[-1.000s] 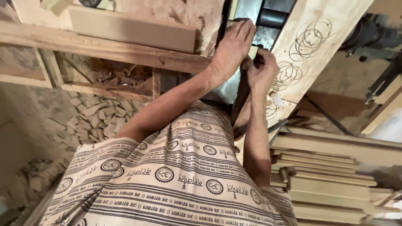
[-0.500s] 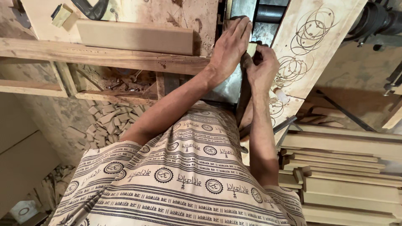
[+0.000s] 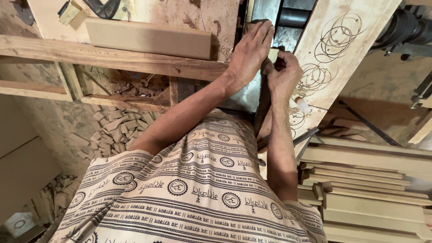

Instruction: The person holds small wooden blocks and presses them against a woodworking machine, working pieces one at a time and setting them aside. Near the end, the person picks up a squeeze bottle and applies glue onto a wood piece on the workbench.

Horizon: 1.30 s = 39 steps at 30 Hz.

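Head cam looks down at two bare arms over a patterned shirt (image 3: 189, 193). Left hand (image 3: 249, 56) lies flat w/ fingers straight, pressing on top of a small pale wood piece (image 3: 272, 55) that sits on the grey metal machine bed (image 3: 252, 90). Right hand (image 3: 283, 72) is curled tight round that same wood piece, thumb & fingers pinching it from the side. Both hands touch each other, w/ the piece between them. It's mostly hidden, only a little light corner shows.

Just beside the right hand is a pale board (image 3: 342, 49) w/ lots of pencil circles drawn on it. Left of the hands, a long flat wood block (image 3: 148, 38) rests on a workbench beam (image 3: 112, 58). Under the bench are wood scraps (image 3: 114, 126) on the floor. On the right, a stack of planks (image 3: 369, 189) lies near the right elbow.
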Available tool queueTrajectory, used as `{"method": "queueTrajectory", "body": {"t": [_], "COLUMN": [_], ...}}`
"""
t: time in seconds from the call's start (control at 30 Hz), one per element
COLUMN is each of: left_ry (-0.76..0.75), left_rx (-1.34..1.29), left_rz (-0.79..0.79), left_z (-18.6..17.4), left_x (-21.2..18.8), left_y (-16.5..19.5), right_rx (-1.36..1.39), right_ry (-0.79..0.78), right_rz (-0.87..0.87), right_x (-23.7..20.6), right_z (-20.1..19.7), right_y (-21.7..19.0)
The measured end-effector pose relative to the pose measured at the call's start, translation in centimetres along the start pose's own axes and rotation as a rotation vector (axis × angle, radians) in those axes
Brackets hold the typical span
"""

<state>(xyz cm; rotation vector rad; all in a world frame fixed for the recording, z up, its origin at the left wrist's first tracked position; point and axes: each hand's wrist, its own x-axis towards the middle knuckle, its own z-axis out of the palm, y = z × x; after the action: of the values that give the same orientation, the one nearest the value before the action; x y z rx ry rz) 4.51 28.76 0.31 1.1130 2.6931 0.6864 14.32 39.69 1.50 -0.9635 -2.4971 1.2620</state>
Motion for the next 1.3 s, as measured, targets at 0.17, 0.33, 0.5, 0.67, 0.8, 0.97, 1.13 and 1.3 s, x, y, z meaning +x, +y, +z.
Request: {"method": "queueTrajectory", "body": {"t": [0.17, 0.33, 0.5, 0.67, 0.8, 0.97, 1.13, 1.3], "left_ry": [-0.006, -0.015, -0.022, -0.006, -0.004, -0.007, -0.020, -0.033], "left_rx": [0.056, 0.059, 0.049, 0.019, 0.025, 0.002, 0.058, 0.042], "left_rz": [0.020, 0.018, 0.013, 0.008, 0.012, 0.011, 0.008, 0.001], "left_z": [1.2, 1.3, 0.8, 0.2, -0.2, 0.1, 1.2, 1.5], "left_x": [0.0, -0.1, 0.0, 0.1, 0.1, 0.0, 0.0, 0.0], "left_y": [-0.2, -0.3, -0.1, 0.1, 0.2, 0.1, -0.2, -0.2], "right_rx": [0.010, 0.016, 0.025, 0.044, 0.044, 0.029, 0.005, 0.022], "right_ry": [-0.016, 0.002, -0.012, 0.004, 0.009, 0.007, -0.003, -0.021], "right_rz": [0.010, -0.015, 0.027, 0.015, 0.012, 0.001, -0.004, 0.010], "right_x": [0.1, 0.0, 0.0, 0.0, -0.1, -0.1, -0.1, -0.2], "right_z": [0.2, 0.3, 0.3, 0.3, 0.3, 0.2, 0.3, 0.3], "right_y": [0.7, 1.0, 0.9, 0.6, 0.4, 0.6, 0.9, 1.1]}}
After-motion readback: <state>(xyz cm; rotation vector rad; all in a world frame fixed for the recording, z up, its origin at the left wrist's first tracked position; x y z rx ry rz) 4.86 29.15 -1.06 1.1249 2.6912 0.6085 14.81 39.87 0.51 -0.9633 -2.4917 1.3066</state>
